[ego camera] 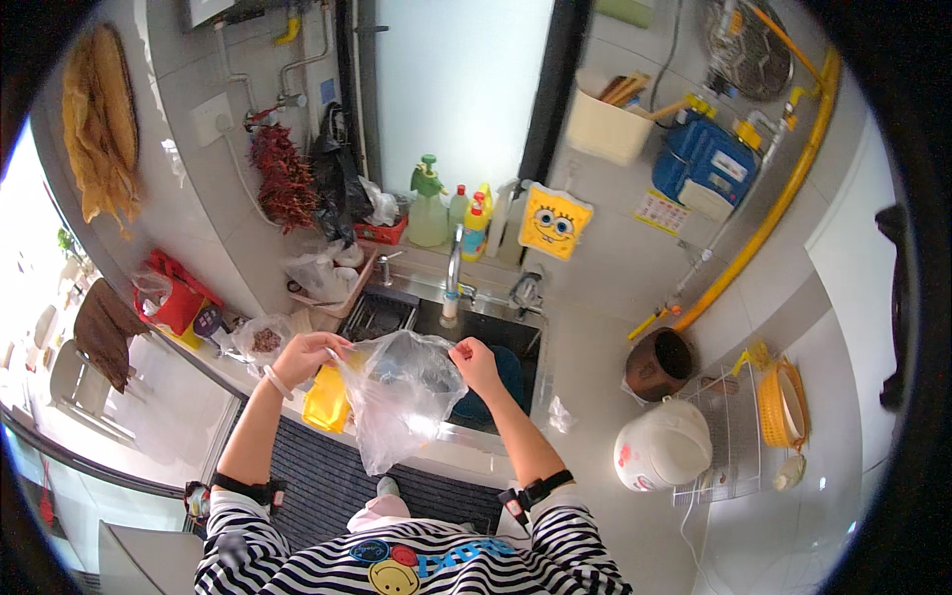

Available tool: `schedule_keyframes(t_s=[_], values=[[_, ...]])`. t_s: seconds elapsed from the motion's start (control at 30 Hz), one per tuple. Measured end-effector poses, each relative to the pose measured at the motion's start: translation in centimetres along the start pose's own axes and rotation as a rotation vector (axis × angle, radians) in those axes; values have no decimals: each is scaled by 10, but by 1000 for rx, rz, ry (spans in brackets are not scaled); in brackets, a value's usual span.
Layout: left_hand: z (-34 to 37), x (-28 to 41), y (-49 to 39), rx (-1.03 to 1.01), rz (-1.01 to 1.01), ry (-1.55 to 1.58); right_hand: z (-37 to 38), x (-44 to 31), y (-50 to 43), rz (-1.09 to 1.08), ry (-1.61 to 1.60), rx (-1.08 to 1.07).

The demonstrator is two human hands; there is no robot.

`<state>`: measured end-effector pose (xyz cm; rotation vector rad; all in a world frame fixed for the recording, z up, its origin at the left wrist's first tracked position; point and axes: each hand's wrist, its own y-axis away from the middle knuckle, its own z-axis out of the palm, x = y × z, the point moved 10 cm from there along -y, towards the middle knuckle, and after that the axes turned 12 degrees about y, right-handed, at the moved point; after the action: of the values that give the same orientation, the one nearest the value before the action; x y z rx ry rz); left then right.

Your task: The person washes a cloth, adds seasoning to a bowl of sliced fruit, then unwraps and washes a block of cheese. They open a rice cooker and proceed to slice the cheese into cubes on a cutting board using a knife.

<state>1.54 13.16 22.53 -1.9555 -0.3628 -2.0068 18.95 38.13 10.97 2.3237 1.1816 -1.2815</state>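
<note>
A clear plastic bag (401,401) hangs spread between my two hands, in front of the sink. My left hand (309,358) pinches its upper left edge, and my right hand (476,364) pinches the upper right edge. Below my left hand a yellow plastic packet or cloth (327,399) lies on the counter. Behind the bag is the sink (532,372) with a dark blue-green basin (508,372) inside, partly hidden by the bag and my right hand. The faucet (454,268) stands behind them.
A black drying rack (379,312) sits at the sink's left, near a pink tray (357,286) of bags. Spray and detergent bottles (428,212) line the sill. On the right are a white rice cooker (664,446), a brown pot (654,364) and a wire rack (732,476). A crumpled clear plastic piece (560,415) lies on the counter.
</note>
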Motion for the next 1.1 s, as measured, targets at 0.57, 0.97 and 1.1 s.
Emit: schedule_keyframes(t_s=[0.57,0.97,1.1], values=[[-86,15,37,-38,270,-427,45,-134,-10,-183,543,-158],[-112,-21,35,231,150,-31,9,-71,14,-63,-102,-52],[-108,-4,10,298,148,385,4,-93,-9,-67,-346,-49]])
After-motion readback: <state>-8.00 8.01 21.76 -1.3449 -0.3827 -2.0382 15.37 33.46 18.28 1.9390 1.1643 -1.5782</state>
